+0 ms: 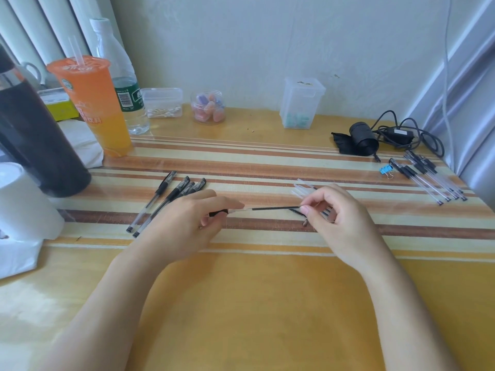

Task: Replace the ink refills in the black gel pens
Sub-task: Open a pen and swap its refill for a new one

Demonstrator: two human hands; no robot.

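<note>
Now, pen point(219, 213), left hand point(184, 223); refill point(276, 208), right hand point(337, 218)

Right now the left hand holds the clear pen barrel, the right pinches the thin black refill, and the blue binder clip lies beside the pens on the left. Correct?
No: the small blue metal binder clip lies beside the clear-barrelled pens on the right, as the head view shows. The left hand does hold the clear pen barrel and the right hand pinches the thin black refill.
</note>
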